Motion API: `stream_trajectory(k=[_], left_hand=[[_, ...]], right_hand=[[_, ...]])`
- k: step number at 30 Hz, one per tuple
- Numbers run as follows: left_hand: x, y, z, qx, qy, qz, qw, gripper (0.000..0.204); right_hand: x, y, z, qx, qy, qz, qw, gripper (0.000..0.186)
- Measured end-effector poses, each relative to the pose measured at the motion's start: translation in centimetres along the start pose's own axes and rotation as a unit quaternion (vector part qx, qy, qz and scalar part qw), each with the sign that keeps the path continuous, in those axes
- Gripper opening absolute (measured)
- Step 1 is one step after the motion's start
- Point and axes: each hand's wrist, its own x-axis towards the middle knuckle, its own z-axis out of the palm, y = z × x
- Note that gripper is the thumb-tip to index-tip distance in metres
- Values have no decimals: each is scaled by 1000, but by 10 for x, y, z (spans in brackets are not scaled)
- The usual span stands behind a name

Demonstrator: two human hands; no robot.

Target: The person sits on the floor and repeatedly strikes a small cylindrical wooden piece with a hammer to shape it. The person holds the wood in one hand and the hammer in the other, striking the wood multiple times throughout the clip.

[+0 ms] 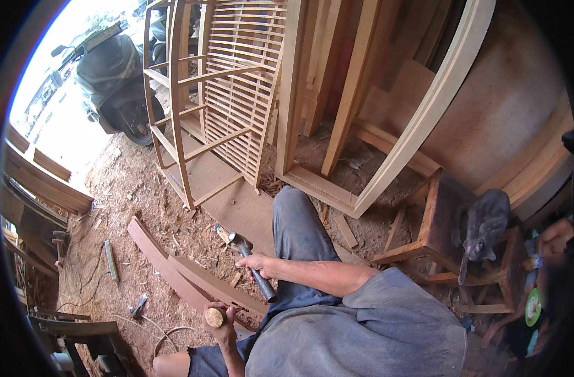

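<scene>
My right hand (255,264) is closed around a hammer (263,286), whose metal head points up and away to the left and whose dark handle slants down toward my lap. Lower and to the left, my left hand (222,328) grips a chisel (214,318) by its round wooden handle, the butt facing up; its blade is hidden. The chisel stands beside a curved reddish board (161,257), which runs from the floor up to my legs. A second wooden piece (218,283) lies against that board, with a small slot near its close end.
A slatted wooden frame (237,94) and tall door-like frames (287,125) stand ahead. A grey cat (485,226) is on a wooden stool (444,213) at right. Shavings, a cable (167,336) and a green-grey bar (111,261) lie at left; a motorbike (111,81) stands beyond.
</scene>
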Motion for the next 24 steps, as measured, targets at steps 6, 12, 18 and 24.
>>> stream_trajectory(k=[6, 12, 18, 24], left_hand=[[0, 5, 3, -2, 7, -18, 1000, 27], [3, 4, 3, -8, -2, -13, 1000, 27], [-10, 1, 2, 51, 17, -11, 999, 26], [-7, 1, 5, -7, 58, -18, 998, 33]], right_hand=[[-2, -3, 1, -4, -12, -10, 1000, 17], [-2, -2, 3, -4, 9, 5, 1000, 18], [1, -1, 3, 2, 11, 14, 1000, 19], [1, 0, 3, 3, 14, 6, 1000, 21]])
